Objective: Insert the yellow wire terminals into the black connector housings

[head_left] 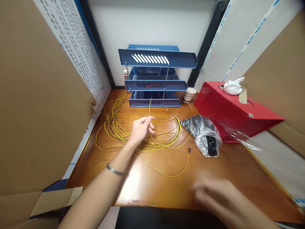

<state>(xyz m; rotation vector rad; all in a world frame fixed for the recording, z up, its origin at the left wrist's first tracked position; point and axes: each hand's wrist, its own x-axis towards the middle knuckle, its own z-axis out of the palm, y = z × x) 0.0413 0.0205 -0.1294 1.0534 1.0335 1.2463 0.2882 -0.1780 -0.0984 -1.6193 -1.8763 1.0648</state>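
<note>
My left hand [142, 128] pinches a thin yellow cable [150, 109] above the desk, and the cable's free end points upward. Under and around that hand lies a loose pile of yellow cables [115, 122] with thin bare ends at its right side. One strand curves toward me and ends in a small dark connector [189, 149]. My right hand [214, 194] hangs over the front right of the desk, smeared by motion, so its fingers cannot be made out. Nearest to it are that connector and a clear plastic bag [199, 133] with black pieces inside.
A blue tiered tray rack [156, 86] stands at the back of the wooden desk [152, 190]. Beside it are a white cup [190, 94] and a small bottle [125, 76]. A red tissue box [226, 108] sits at the right. Cardboard panels [35, 95] flank the desk.
</note>
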